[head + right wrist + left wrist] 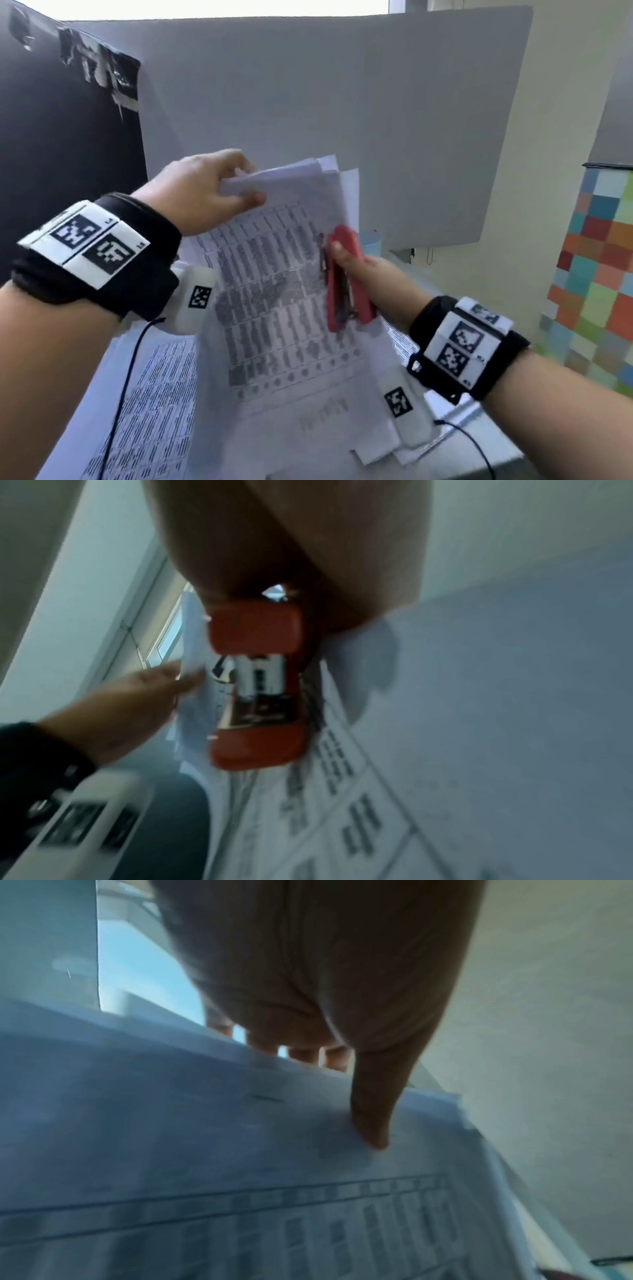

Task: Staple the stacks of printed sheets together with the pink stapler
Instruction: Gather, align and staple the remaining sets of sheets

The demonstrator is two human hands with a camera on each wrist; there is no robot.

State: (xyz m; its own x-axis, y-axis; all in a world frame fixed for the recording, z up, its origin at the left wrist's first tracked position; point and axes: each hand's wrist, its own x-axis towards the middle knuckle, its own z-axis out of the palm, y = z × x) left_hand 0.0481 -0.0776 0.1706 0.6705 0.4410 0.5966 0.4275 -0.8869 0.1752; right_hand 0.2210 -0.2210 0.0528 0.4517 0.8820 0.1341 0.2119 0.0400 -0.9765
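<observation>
Left hand (202,192) pinches stack (284,291) at far corner, lifted over table sheets (150,394). Right hand (356,270) grips stapler (346,277) at stack's right edge.

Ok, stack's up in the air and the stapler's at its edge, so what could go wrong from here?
The sheets fan unevenly at the top, so a staple may miss some pages. The left hand pinches only one corner, so the stack could sag or twist as the right hand works the pink stapler. Pressed in mid-air, the staple may not clinch cleanly.
</observation>
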